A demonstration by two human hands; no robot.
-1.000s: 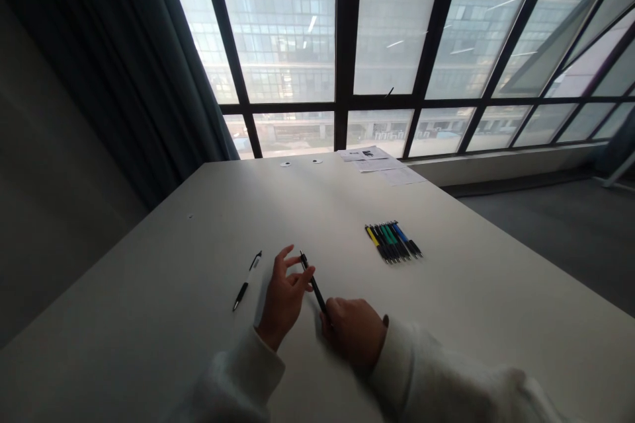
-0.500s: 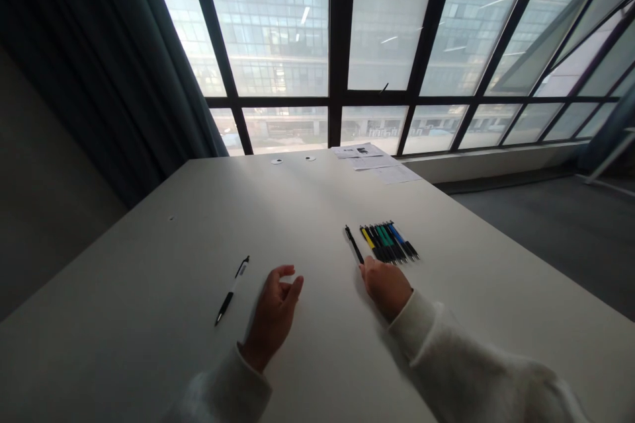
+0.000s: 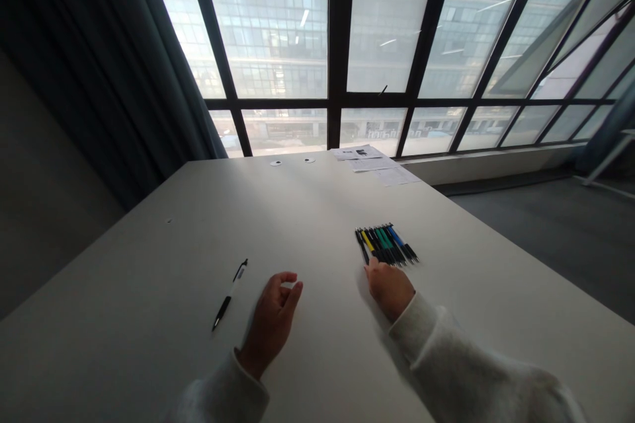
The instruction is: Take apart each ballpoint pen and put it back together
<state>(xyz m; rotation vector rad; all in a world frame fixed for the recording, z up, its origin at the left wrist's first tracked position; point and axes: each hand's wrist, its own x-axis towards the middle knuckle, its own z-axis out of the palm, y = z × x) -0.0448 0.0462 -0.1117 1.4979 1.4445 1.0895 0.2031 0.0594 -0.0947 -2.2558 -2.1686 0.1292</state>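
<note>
My right hand (image 3: 390, 289) grips the lower end of a black pen (image 3: 362, 246), its tip hidden behind my fingers. That pen lies at the left side of a row of pens (image 3: 389, 244), several of them black, with yellow, green and blue ones among them, all slanting the same way. My left hand (image 3: 275, 312) rests on the table with its fingers curled loosely and apart, holding nothing. To the left of it lies a white pen with a black grip and clip (image 3: 230, 294), touched by neither hand.
The white table (image 3: 307, 225) stretches to the windows (image 3: 282, 33). Printed papers (image 3: 364, 158) lie at its far edge, near two small round discs (image 3: 276, 163). A dark curtain (image 3: 109, 79) hangs at the left, and grey floor (image 3: 526, 218) shows at the right.
My right hand has slid the black pen to the right, up against the left side of the row. My left hand has hardly moved.
</note>
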